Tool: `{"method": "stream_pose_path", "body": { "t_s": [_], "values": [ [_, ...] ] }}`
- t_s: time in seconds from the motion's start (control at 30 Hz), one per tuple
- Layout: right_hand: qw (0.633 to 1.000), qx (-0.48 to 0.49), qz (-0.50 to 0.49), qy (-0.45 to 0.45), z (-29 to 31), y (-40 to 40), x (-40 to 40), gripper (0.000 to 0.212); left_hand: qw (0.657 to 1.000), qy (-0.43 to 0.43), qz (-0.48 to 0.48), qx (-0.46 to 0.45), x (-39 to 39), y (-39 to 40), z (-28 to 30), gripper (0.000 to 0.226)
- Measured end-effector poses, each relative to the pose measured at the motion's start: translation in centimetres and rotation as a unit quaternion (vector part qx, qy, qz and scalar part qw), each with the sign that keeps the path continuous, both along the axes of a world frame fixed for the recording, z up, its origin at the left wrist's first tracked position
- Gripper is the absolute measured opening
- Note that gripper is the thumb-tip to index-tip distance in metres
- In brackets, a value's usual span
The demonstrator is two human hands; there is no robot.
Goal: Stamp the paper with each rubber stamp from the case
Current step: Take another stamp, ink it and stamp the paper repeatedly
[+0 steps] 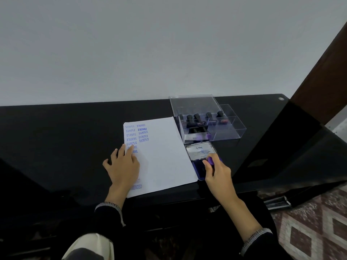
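Note:
A white sheet of paper point(165, 152) lies on the black table point(56, 132), with several blue prints such as SAMPLE and FRAGILE in its upper left. My left hand point(123, 166) rests flat on the paper's left edge, fingers spread. To the right, my right hand point(217, 171) grips a purple rubber stamp point(211, 160) and holds it down on the blue ink pad point(199, 170), whose lid stands open. Behind the pad stands the clear plastic case point(210, 121), its lid up, with several black-handled stamps upright inside.
A grey wall rises directly behind the table. A dark wooden post point(323, 72) leans at the right. Patterned floor tiles point(315, 222) show beyond the table's right corner. The table's near edge runs just below the paper.

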State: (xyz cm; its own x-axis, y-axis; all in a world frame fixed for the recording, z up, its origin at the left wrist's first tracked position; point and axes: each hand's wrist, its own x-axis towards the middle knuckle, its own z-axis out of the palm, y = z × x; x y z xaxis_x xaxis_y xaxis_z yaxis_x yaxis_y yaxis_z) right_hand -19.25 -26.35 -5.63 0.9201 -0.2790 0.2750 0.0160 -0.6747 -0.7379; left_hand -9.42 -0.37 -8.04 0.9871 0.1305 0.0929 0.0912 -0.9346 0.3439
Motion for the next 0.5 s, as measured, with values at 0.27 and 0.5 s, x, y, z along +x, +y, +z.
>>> {"method": "stream_pose_path", "body": {
  "t_s": [0.27, 0.5],
  "values": [
    [0.974, 0.220, 0.044, 0.040, 3.4, 4.6, 4.6, 0.013, 0.994, -0.047, -0.099, -0.017, 1.9, 2.1, -0.2, 0.038],
    [0.948, 0.275, 0.147, 0.058, 2.7, 10.0, 11.5, 0.014, 0.989, -0.041, -0.131, -0.061, 2.6, 2.9, -0.4, 0.039]
  ]
}}
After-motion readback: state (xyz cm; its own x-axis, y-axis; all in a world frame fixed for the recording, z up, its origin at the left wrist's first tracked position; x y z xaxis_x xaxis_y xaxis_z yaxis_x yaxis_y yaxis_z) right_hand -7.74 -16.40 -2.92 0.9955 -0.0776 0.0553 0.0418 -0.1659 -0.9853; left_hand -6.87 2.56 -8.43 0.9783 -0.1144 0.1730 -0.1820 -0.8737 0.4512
